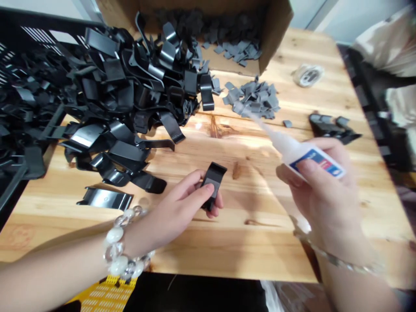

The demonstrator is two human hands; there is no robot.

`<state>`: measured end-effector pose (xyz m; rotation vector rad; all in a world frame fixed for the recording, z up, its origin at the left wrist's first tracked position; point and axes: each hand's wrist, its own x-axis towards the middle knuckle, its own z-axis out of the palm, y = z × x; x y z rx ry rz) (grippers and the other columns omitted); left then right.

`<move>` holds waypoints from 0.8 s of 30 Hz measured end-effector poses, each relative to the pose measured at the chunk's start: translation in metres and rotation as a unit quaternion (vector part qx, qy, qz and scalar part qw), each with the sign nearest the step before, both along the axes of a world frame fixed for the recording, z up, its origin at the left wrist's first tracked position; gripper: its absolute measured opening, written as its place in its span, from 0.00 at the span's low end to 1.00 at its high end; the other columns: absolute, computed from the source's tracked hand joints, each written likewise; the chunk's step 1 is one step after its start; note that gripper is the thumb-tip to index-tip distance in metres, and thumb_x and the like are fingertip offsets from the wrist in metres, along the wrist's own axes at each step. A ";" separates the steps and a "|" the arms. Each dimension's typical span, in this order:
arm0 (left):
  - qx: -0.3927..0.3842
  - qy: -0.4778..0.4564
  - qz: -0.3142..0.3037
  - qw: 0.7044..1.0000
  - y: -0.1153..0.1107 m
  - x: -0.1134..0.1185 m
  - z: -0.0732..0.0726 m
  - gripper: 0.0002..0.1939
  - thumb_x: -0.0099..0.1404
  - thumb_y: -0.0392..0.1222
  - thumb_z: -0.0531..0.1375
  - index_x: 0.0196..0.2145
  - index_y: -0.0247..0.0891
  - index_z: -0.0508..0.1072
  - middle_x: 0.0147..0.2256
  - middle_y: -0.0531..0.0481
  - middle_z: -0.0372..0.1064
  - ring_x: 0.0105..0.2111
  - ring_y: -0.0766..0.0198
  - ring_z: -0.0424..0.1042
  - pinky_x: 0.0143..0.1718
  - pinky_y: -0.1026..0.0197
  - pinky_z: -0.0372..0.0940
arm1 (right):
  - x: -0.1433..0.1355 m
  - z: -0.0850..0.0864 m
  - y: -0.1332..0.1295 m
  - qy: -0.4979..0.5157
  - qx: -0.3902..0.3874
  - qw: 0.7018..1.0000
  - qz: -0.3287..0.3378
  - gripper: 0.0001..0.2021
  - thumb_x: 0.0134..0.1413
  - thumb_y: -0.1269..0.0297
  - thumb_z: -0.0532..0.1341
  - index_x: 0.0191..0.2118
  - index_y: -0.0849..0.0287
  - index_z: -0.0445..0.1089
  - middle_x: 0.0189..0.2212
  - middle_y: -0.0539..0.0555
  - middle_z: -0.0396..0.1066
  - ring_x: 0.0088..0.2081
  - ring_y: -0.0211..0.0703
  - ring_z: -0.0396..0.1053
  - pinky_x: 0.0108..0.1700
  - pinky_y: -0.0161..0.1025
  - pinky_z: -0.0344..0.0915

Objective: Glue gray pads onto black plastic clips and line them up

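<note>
In my left hand (191,195) is a black plastic clip (217,171), with a grey pad on its face and my thumb resting on that pad. My right hand (325,190) grips a white glue bottle (292,149) with a blue and red label. Its long thin nozzle points up and left, toward a small pile of grey pads (256,97). Left of my left hand, a large heap of black clips (130,86) spreads over the table, and one single clip (105,198) lies near my wrist.
A cardboard box (276,34) holding many grey pads stands at the back. Black crates (35,32) line the left side. A roll of clear tape (308,76) and several black parts (333,126) lie at the right. Below the wooden table's front edge is a yellow basket (107,297).
</note>
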<state>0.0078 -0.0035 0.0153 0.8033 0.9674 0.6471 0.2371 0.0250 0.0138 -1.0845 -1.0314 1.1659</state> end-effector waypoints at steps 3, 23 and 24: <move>0.016 0.011 -0.024 1.000 0.000 -0.001 0.002 0.07 0.71 0.40 0.50 0.35 0.37 0.63 0.31 0.52 0.68 0.33 0.68 0.69 0.40 0.63 0.67 | 0.005 0.004 0.003 0.037 -0.006 0.999 -0.032 0.12 0.39 0.64 0.71 0.27 0.58 0.67 0.18 0.44 0.60 0.18 0.31 0.51 0.21 0.35 0.48; 0.008 0.013 -0.093 0.996 -0.004 -0.002 -0.003 0.06 0.72 0.43 0.50 0.39 0.39 0.63 0.34 0.54 0.68 0.35 0.69 0.68 0.41 0.64 0.65 | 0.019 0.011 -0.001 -0.055 0.078 0.987 -0.128 0.10 0.31 0.75 0.56 0.26 0.59 0.69 0.21 0.48 0.60 0.19 0.36 0.56 0.15 0.42 0.37; 0.008 0.013 -0.090 0.996 -0.004 -0.002 -0.003 0.06 0.72 0.42 0.50 0.39 0.39 0.63 0.33 0.54 0.68 0.35 0.69 0.68 0.41 0.64 0.65 | 0.019 0.010 -0.001 -0.056 0.085 0.986 -0.129 0.11 0.31 0.75 0.56 0.27 0.59 0.70 0.22 0.48 0.60 0.19 0.36 0.56 0.15 0.42 0.37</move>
